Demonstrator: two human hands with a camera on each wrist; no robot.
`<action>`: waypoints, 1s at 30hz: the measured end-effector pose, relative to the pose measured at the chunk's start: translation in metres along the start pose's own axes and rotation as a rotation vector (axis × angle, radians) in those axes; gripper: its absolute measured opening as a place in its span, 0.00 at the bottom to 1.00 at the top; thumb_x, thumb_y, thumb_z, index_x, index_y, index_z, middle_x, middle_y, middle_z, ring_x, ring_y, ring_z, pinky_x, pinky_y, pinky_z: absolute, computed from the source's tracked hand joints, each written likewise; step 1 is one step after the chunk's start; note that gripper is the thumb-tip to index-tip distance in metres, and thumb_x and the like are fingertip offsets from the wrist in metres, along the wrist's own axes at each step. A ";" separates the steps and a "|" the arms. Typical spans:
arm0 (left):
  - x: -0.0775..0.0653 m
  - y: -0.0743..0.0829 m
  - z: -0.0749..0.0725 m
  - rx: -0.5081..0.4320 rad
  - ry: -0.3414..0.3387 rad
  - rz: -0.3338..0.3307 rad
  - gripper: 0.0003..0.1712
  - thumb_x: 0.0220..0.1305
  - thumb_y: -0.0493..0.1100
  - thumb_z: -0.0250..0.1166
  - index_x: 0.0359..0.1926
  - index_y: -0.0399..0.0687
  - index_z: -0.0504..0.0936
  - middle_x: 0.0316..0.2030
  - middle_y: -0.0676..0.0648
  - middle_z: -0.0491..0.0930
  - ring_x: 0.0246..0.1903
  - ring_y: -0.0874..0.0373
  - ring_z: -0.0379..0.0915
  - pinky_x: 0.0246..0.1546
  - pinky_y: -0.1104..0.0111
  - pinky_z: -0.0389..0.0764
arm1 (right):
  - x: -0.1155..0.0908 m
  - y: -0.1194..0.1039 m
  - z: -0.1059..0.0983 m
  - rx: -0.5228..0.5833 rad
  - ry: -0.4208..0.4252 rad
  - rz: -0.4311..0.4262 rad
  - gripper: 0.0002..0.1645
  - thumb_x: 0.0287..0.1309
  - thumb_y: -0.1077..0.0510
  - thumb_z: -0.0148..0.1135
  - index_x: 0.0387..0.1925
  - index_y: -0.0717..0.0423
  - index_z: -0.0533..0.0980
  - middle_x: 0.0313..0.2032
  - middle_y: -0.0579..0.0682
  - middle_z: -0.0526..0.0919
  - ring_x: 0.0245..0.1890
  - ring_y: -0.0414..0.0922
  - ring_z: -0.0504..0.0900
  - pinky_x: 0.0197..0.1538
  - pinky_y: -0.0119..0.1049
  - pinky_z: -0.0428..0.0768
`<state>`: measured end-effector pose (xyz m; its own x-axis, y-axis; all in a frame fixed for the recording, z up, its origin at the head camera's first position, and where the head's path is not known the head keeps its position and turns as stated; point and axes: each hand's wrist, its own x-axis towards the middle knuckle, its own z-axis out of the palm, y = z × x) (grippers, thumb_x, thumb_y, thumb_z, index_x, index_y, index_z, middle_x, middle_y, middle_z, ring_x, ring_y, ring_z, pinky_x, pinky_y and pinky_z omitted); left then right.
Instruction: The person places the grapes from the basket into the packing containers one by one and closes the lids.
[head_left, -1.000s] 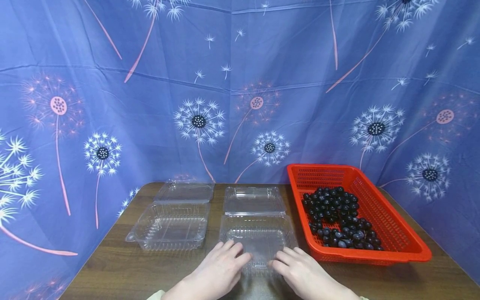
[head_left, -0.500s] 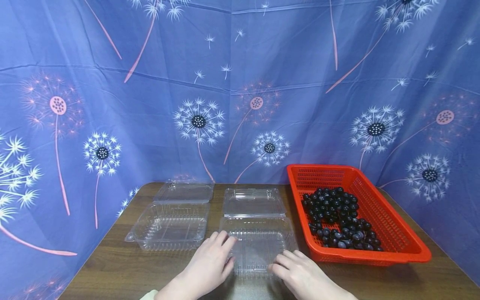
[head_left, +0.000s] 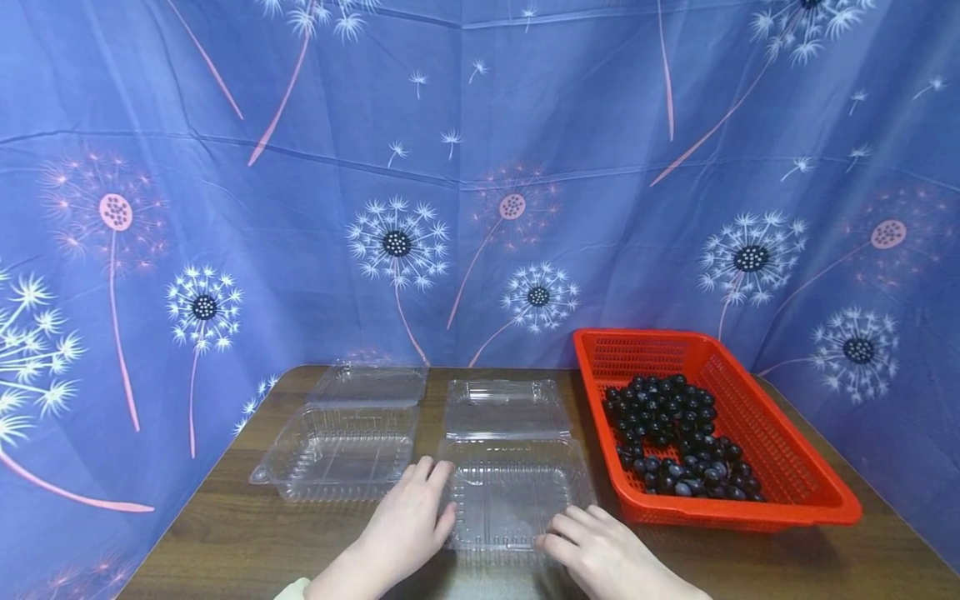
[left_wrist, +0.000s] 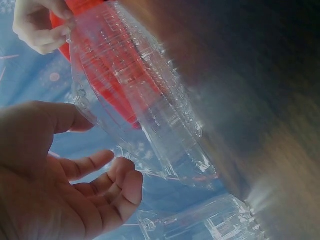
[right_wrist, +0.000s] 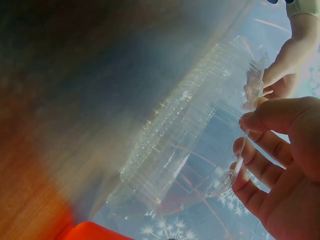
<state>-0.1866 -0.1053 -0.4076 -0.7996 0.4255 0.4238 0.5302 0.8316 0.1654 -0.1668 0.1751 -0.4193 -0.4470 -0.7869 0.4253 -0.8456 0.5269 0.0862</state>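
Observation:
In the head view, a clear plastic clamshell container [head_left: 510, 500] lies with its lid [head_left: 507, 410] folded back behind it. My right hand [head_left: 607, 552] pinches its near right rim; in the right wrist view, the thumb [right_wrist: 257, 120] and fingers lie on either side of that rim. At the container's left side is my left hand [head_left: 405, 525]. Its fingers are loosely bent and spread from the thumb in the left wrist view, with nothing between them. The thumb [left_wrist: 72, 119] lies close to the rim; whether it touches cannot be told.
Left of the hands, a second clear clamshell container [head_left: 341, 458] stands with its lid back. A red plastic basket [head_left: 780, 433] on the right holds dark grapes [head_left: 663, 412]. Behind the wooden table [head_left: 225, 533] hangs a blue dandelion-print cloth [head_left: 300, 250].
My left hand has moved leftward from the container's front rim to its left side. The container has slid slightly towards me. My right hand stays at the right rim.

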 end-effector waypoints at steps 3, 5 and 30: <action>0.001 -0.002 -0.002 -0.066 -0.020 -0.037 0.23 0.54 0.42 0.66 0.50 0.37 0.73 0.42 0.41 0.77 0.39 0.49 0.76 0.38 0.61 0.82 | 0.001 0.000 -0.001 0.013 -0.011 0.008 0.27 0.49 0.30 0.60 0.45 0.39 0.76 0.37 0.32 0.75 0.37 0.31 0.72 0.38 0.28 0.73; 0.002 -0.004 -0.003 -0.123 -0.039 -0.065 0.22 0.55 0.41 0.65 0.50 0.35 0.73 0.43 0.40 0.77 0.41 0.47 0.77 0.39 0.59 0.82 | 0.001 -0.001 -0.001 0.019 -0.013 0.009 0.26 0.49 0.31 0.60 0.45 0.39 0.76 0.37 0.32 0.75 0.37 0.31 0.72 0.38 0.28 0.73; 0.004 -0.017 0.003 -0.387 -0.073 -0.240 0.25 0.58 0.39 0.63 0.53 0.27 0.71 0.31 0.46 0.75 0.23 0.65 0.67 0.19 0.79 0.72 | -0.001 -0.001 0.004 -0.066 0.153 -0.112 0.25 0.40 0.38 0.69 0.41 0.42 0.77 0.35 0.35 0.74 0.35 0.34 0.72 0.33 0.25 0.66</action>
<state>-0.1998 -0.1163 -0.4111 -0.9231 0.2730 0.2709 0.3828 0.7209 0.5778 -0.1666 0.1736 -0.4232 -0.2975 -0.7867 0.5410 -0.8645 0.4624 0.1970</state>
